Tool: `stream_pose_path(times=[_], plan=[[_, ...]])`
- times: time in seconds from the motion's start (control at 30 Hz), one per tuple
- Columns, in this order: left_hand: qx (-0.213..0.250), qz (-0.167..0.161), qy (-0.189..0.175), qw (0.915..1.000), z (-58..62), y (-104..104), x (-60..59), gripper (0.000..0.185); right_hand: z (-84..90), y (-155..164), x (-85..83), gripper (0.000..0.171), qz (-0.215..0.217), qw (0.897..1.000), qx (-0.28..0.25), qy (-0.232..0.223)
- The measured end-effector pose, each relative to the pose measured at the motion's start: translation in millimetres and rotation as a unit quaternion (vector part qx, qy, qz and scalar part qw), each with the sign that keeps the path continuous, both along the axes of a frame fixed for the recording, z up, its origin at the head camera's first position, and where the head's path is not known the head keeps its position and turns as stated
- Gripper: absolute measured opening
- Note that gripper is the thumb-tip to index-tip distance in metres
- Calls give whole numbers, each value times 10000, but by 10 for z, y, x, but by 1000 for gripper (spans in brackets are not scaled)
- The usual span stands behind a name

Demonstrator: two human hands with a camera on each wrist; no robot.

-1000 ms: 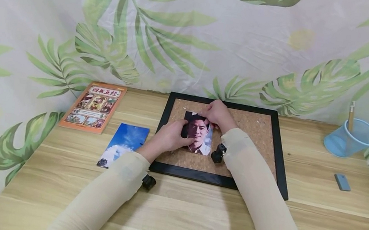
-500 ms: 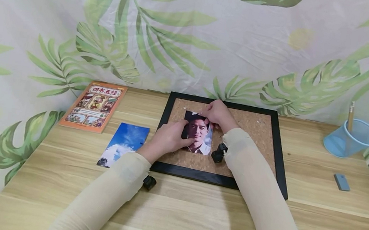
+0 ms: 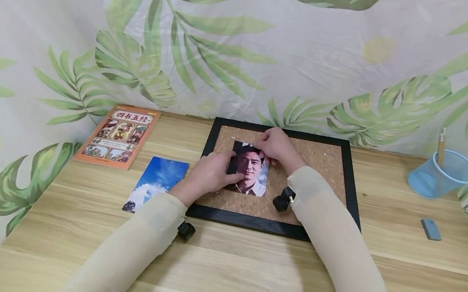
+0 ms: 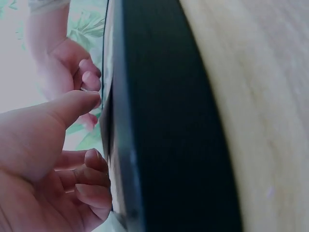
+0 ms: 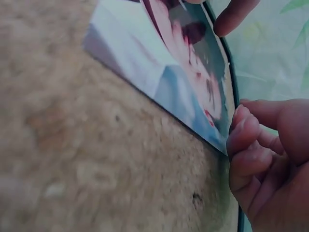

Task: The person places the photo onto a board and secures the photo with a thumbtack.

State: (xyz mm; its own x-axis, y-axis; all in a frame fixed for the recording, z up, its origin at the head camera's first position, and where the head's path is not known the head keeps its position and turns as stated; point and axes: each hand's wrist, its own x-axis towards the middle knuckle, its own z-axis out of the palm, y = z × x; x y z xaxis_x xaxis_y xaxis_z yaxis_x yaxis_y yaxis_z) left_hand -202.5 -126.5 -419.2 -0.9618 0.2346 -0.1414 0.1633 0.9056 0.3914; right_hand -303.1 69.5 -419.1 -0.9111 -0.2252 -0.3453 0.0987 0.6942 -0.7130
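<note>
A portrait photo (image 3: 252,175) lies on the corkboard (image 3: 301,174), which has a black frame. My left hand (image 3: 210,175) rests at the photo's left side, thumb laid over its edge and fingers loosely bent on the cork. At the photo's top edge, my right hand (image 3: 277,147) has its fingers curled and pinched around what looks like a small clear pushpin, mostly hidden by the fingertips. In the right wrist view, the fingers of the right hand (image 5: 270,154) meet beside the photo (image 5: 164,72). The left wrist view shows the left thumb (image 4: 79,104) against the photo's edge.
Left of the board lies a sky photo (image 3: 155,182), partly behind the left wrist. An orange book (image 3: 117,136) sits farther left. On the right are a tilted-looking blue mesh pen cup (image 3: 440,178) with a pencil (image 3: 441,148) and a grey-blue eraser (image 3: 431,229). A leaf-patterned curtain (image 3: 230,42) hangs behind.
My right wrist and forearm have swung slightly to the right, while the fingertips stay at the photo's top edge. The left hand and the photo keep their places on the board.
</note>
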Motion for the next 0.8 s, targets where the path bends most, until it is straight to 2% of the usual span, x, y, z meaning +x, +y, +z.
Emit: stream_pose_path(times=[0.2, 0.43, 0.6, 0.8], plan=[[593, -25, 65, 9982, 58, -110, 25, 70, 108, 186, 181, 22, 220, 9985, -218, 460], [1048, 6, 180, 9943, 135, -272, 60, 61, 171, 428, 382, 24, 617, 9893, 96, 1315], [1346, -6, 227, 9906, 162, -368, 81, 58, 190, 609, 522, 23, 656, 9878, 19, 1411], [1445, -10, 285, 9891, 178, -524, 144, 56, 223, 868, 676, 22, 730, 9846, 57, 1588]])
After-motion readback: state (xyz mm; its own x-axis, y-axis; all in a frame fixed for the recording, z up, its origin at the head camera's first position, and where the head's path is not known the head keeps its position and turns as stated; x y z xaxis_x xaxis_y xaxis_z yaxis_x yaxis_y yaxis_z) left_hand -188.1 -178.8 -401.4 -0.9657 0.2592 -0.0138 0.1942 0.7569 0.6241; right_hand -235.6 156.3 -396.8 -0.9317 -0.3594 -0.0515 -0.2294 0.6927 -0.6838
